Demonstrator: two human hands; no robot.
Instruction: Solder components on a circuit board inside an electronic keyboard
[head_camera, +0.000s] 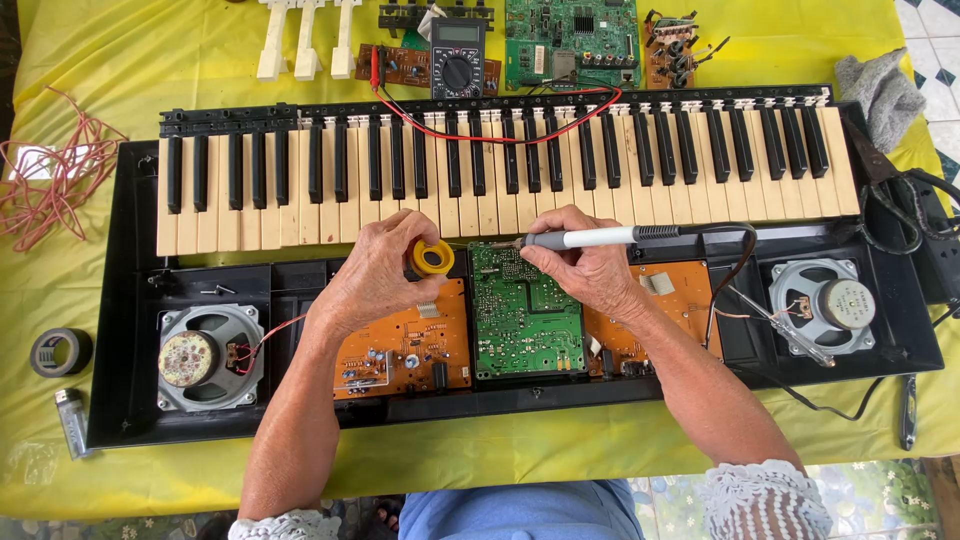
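Observation:
An opened electronic keyboard (130, 300) lies across a yellow cloth, its keys (500, 170) at the far side. My left hand (375, 270) holds a small yellow spool (433, 257) over an orange circuit board (400, 345). My right hand (585, 262) grips a grey-handled soldering iron (600, 238), whose tip points left, close to the top edge of the green circuit board (520, 315). A second orange board (680, 290) shows to the right of my right wrist.
Speakers sit at the left (200, 358) and right (825, 305) ends of the case. A multimeter (458, 55) with red and black leads, loose boards (570, 40) and white keys (305, 40) lie behind. Red wire (55, 170), tape roll (60, 350), lighter (72, 422), grey rag (885, 90).

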